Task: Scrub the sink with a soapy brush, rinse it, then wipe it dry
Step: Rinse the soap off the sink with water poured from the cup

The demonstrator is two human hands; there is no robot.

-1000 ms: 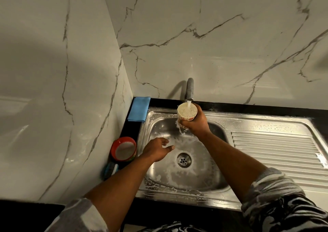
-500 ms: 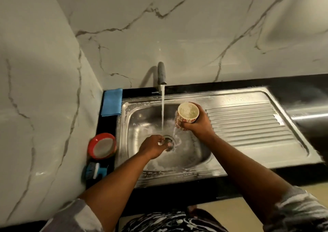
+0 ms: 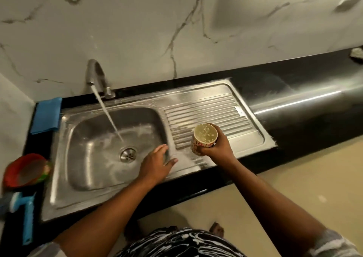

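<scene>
The steel sink has a wet basin with traces of foam around the drain. Water runs from the tap into the basin. My right hand holds a patterned cup full of water, upright, over the ribbed drainboard. My left hand lies flat with fingers apart on the sink's rim, between basin and drainboard. A blue brush lies on the counter at the lower left, untouched. A folded blue cloth rests at the sink's back left corner.
A red bowl sits on the black counter left of the basin, above the brush. The black counter extends to the right. Marble walls close in behind and on the left. A foot shows on the beige floor below.
My right hand has carried the filled cup from beside the tap stream rightward over the drainboard. My left hand has left the drain and moved right onto the rim.
</scene>
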